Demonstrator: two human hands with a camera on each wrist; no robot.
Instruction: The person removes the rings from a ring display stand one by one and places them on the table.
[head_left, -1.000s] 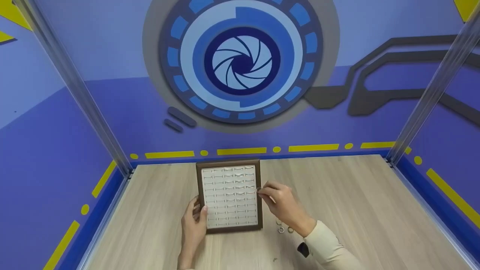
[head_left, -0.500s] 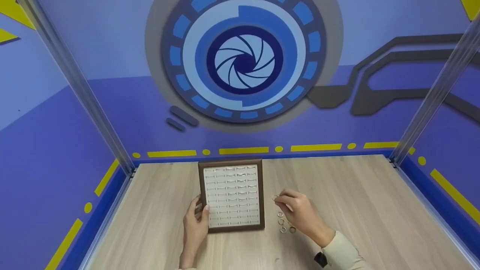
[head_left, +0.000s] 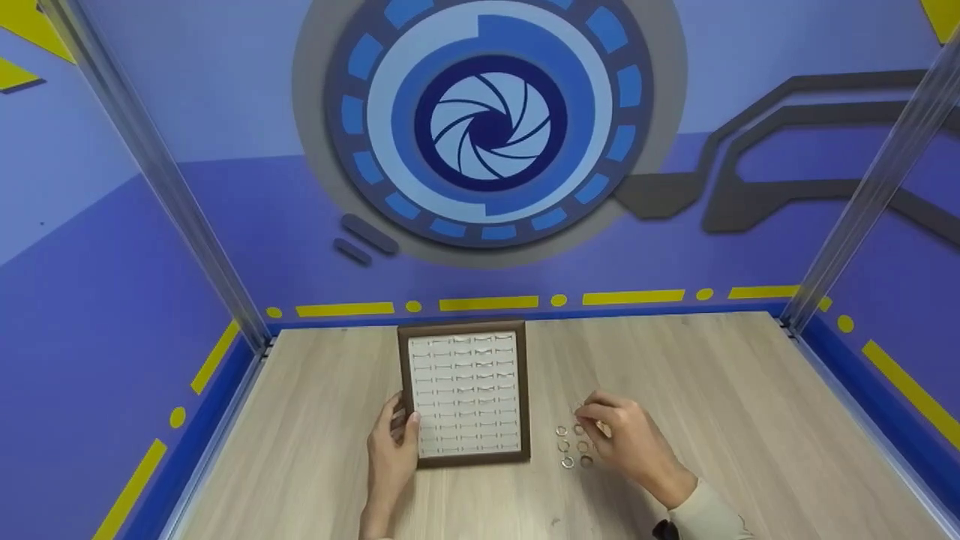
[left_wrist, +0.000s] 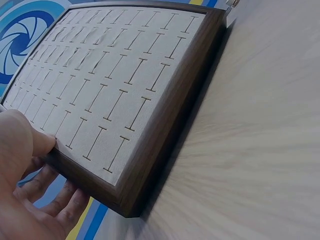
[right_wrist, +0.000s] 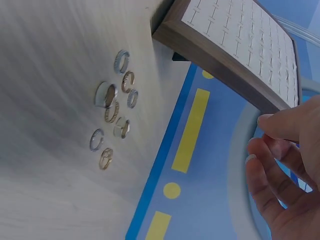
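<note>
A brown-framed ring display board (head_left: 523,405) stands propped up on the table, its white pad (left_wrist: 75,95) cut with rows of slits. At its lower left edge my left hand (head_left: 392,446) grips the frame, thumb on the front and fingers behind. Several slits in the upper rows bulge apart. To the right of the board, my right hand (head_left: 634,442) pinches a small, faint ring (head_left: 578,406) between thumb and forefinger; the wrist view hides it. Below those fingertips lie several loose rings (head_left: 568,462), silver and gold, such as a wide silver band (right_wrist: 102,95).
The wood-grain table (head_left: 315,420) ends at a blue printed back wall (head_left: 225,225). Metal posts (head_left: 202,247) rise at both back corners. A dark wristband (head_left: 665,529) shows at the right sleeve (head_left: 709,514).
My right hand has moved from the board's right edge rightward and down, over the loose rings, carrying the small ring. My left hand keeps its grip on the frame.
</note>
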